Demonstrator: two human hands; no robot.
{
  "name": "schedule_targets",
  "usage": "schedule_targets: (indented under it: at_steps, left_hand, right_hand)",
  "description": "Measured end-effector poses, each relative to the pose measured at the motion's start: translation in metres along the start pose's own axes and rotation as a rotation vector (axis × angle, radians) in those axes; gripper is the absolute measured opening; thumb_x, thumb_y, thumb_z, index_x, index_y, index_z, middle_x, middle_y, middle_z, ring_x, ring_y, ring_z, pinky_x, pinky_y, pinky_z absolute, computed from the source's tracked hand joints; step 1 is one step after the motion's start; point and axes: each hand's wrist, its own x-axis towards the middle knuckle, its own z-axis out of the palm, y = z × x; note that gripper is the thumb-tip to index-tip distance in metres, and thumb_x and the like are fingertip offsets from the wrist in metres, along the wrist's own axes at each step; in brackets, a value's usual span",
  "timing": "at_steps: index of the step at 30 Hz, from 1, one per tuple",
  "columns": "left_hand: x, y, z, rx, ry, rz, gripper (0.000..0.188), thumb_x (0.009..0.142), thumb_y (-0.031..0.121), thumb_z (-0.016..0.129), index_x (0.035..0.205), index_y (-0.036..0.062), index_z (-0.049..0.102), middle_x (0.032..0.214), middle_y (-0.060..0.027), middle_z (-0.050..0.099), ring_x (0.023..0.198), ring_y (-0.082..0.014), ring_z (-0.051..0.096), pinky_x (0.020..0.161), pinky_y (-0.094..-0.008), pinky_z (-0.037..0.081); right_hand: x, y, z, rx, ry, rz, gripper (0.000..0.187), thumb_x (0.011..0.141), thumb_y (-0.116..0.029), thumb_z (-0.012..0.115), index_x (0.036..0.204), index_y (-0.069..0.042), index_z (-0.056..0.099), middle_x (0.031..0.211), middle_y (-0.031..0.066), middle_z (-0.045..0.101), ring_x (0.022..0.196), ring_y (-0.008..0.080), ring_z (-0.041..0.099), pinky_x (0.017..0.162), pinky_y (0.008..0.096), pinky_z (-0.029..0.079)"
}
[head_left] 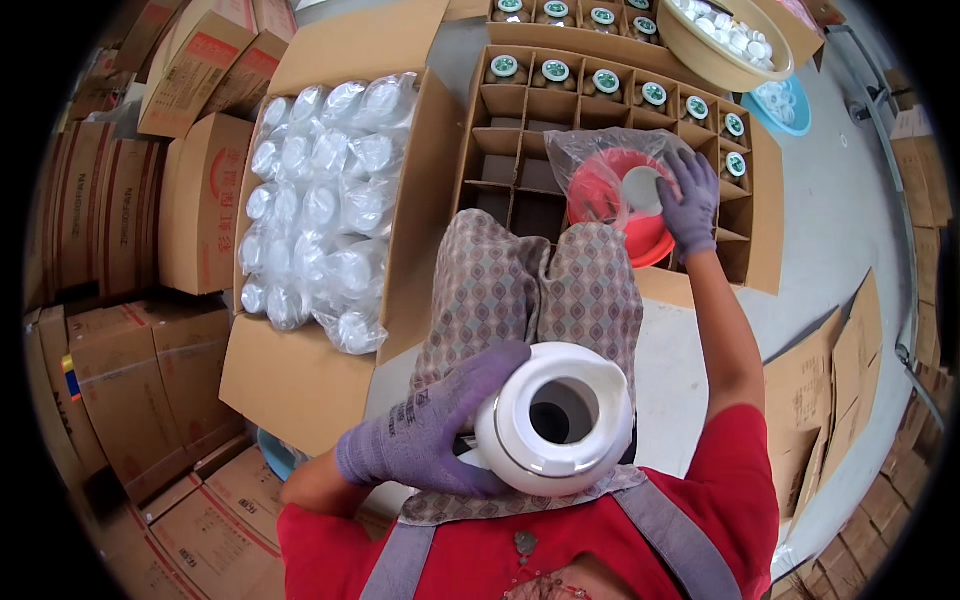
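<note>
My left hand [440, 425], in a purple-grey glove, is wrapped round a white vacuum jug [490, 430] above my lap. The jug's wide round mouth faces up, with no lid on it, and its inside looks dark. Farther forward on the right, my gloved right hand [690, 203] grips a round whitish disc [642, 190] at its right edge. The disc is over a red basin [652, 242] with a clear plastic bag [595, 160] lying across it. The basin rests on a divided carton [775, 215].
Bottles with green-and-white tops [606, 82] stand in the divided carton. An open carton [405, 190] of bagged jugs [320, 207] is at left. A beige basin [690, 55] of white caps and a blue basin [800, 125] are far right. Stacked boxes [130, 390] line the left; flattened cardboard [835, 370] lies right.
</note>
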Motion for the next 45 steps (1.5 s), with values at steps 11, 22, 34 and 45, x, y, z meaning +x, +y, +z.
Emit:
schedule_targets:
  at_steps: [11, 22, 34, 45]
  left_hand:
    - [-0.023, 0.029, 0.028, 0.259, -0.039, 0.085, 0.105, 0.065, 0.032, 0.084, 0.149, 0.0041, 0.026, 0.145, -0.0264, 0.032, 0.132, -0.0446, 0.038, 0.107, -0.0474, 0.037]
    - [-0.066, 0.062, 0.060, 0.347, 0.227, 0.226, 0.105, 0.060, 0.036, 0.087, 0.145, 0.0029, 0.034, 0.143, -0.0271, 0.035, 0.130, -0.0445, 0.042, 0.106, -0.0505, 0.037]
    - [-0.049, 0.086, 0.099, 0.473, 0.263, 0.191, 0.101, 0.067, 0.033, 0.082, 0.145, -0.0054, 0.029, 0.136, -0.0279, 0.042, 0.123, -0.0413, 0.048, 0.101, -0.0491, 0.039]
    - [-0.089, 0.096, 0.049, 0.718, 0.428, 0.216, 0.078, 0.064, 0.030, 0.083, 0.128, 0.0014, 0.049, 0.109, -0.0177, 0.058, 0.097, -0.0332, 0.060, 0.083, -0.0421, 0.049]
  right_hand:
    - [-0.045, -0.224, -0.230, 1.172, -0.663, -0.356, 0.093, 0.068, -0.039, 0.083, 0.140, 0.004, 0.043, 0.134, 0.0253, 0.050, 0.120, 0.0416, 0.052, 0.102, 0.0480, 0.040]
    - [-0.079, -0.266, -0.244, 1.112, -0.497, -0.517, 0.085, 0.071, -0.034, 0.079, 0.138, 0.005, 0.044, 0.131, 0.0252, 0.051, 0.120, 0.0435, 0.050, 0.102, 0.0489, 0.039]
    - [-0.066, -0.292, -0.308, 0.721, -0.865, -0.029, 0.036, 0.087, -0.018, 0.068, 0.117, 0.001, 0.061, 0.101, 0.0114, 0.070, 0.087, 0.0225, 0.070, 0.074, 0.0323, 0.055]
    - [-0.191, -0.250, -0.137, 1.252, -0.615, 0.675, 0.045, 0.098, -0.022, 0.051, 0.137, 0.000, 0.047, 0.136, 0.0135, 0.052, 0.127, 0.0218, 0.047, 0.108, 0.0334, 0.036]
